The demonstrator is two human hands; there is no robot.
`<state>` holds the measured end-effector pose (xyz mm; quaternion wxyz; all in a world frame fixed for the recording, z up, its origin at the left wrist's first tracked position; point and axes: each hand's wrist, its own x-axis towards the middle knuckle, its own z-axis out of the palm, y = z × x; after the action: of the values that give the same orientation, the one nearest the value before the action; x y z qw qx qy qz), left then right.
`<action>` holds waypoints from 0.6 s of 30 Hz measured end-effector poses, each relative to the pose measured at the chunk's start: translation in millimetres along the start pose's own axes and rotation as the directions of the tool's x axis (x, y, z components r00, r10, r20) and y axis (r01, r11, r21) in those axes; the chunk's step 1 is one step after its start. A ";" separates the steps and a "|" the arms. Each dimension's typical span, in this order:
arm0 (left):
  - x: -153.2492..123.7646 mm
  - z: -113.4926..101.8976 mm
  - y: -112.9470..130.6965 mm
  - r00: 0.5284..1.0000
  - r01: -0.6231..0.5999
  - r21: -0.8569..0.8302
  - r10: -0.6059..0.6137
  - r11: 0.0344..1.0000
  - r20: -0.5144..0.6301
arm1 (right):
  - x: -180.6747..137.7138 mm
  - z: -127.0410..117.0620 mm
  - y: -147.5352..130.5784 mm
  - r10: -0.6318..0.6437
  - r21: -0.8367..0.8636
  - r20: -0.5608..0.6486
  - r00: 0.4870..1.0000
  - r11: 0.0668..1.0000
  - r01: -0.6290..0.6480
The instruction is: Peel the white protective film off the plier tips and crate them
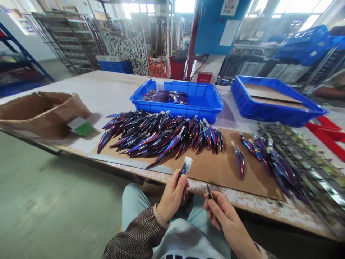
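Observation:
My left hand [172, 196] is closed around a dark iridescent blade piece [185, 167] with a whitish end, held upright just in front of the table edge. My right hand [223, 216] pinches a thin dark tool [209, 191] between thumb and fingers, a little right of the left hand. Both hands hover over my lap. A large heap of similar blue-purple blades [161, 135] lies on a brown cardboard sheet [215, 169] on the table just beyond them. A single blade [239, 160] lies apart to the right, beside a smaller pile [269, 158].
A blue crate [212, 104] holding several blades stands behind the heap. A second blue crate [269, 111] with cardboard inside sits at the right. A torn cardboard box [40, 111] rests at the left. A metal rack [304, 162] lies at the right edge. Shelving stands behind.

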<state>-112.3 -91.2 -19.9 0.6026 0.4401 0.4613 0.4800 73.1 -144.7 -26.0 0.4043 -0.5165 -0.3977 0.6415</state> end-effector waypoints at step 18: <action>-38.1 -1.0 10.6 0.990 0.120 -0.106 -0.112 0.987 0.086 | -6.7 30.0 -13.4 -0.009 -0.222 0.238 0.971 0.973 0.063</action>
<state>-119.4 -127.0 -4.6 0.6708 0.3971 0.4346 0.4510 46.0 -148.9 -6.8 0.3041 -0.4722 -0.5232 0.6409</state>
